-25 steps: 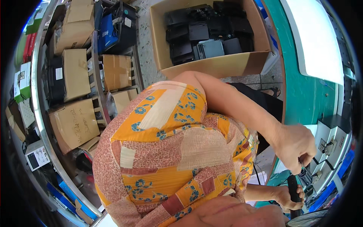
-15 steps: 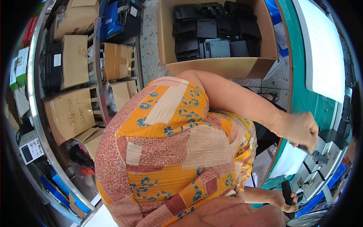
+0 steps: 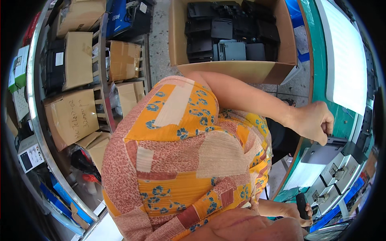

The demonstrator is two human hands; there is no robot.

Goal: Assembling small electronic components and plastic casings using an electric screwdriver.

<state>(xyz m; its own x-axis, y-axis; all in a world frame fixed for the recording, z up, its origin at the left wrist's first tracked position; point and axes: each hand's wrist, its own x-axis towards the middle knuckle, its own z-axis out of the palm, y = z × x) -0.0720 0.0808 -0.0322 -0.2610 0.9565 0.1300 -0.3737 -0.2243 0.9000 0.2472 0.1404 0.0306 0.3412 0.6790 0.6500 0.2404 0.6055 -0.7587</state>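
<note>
My left hand [image 3: 315, 120], on the arm at the top, pinches the edge of a flat dark grey panel [image 3: 323, 151]. The panel hangs tilted over the bench, above a white sheet [image 3: 299, 176] and beside grey metal fixtures [image 3: 339, 170]. Lower in the picture, my right hand [image 3: 299, 215] is wrapped round a black rod-shaped tool handle [image 3: 302, 205]. The kind of tool and its tip cannot be made out.
A large cardboard box [image 3: 237, 68] of black and grey flat parts stands on the floor. Along the green bench [image 3: 317, 52] lies a long white sheet [image 3: 345, 64]. A metal rack [image 3: 105, 72] with cartons [image 3: 72, 116] stands at the left.
My left hand has moved slightly up and left, and the grey panel has turned so its broad face shows. My right hand has shifted a little left with the tool handle.
</note>
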